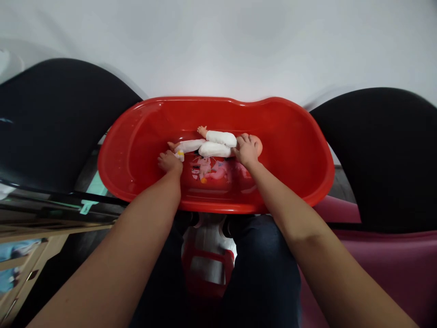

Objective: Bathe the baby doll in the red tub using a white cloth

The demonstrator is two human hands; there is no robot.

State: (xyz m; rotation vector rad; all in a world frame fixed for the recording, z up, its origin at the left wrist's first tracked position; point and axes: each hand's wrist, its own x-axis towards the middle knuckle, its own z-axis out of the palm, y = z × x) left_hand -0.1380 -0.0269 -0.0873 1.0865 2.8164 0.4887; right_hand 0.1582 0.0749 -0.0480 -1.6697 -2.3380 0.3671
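Note:
A baby doll (214,145) in white clothes lies on its side in a red plastic baby tub (293,150), head to the right, feet to the left. My right hand (246,149) rests on the doll's shoulder and neck, fingers curled over it and partly covering the head. My left hand (169,161) is closed around a small white and yellow object (180,156) by the doll's feet. A cartoon picture (208,169) marks the tub floor below the doll.
The tub stands in front of my knees, against a white wall. Black rounded shapes (51,123) flank it on both sides. A pink surface (375,259) lies at the lower right, and a wooden shelf (23,259) at the lower left.

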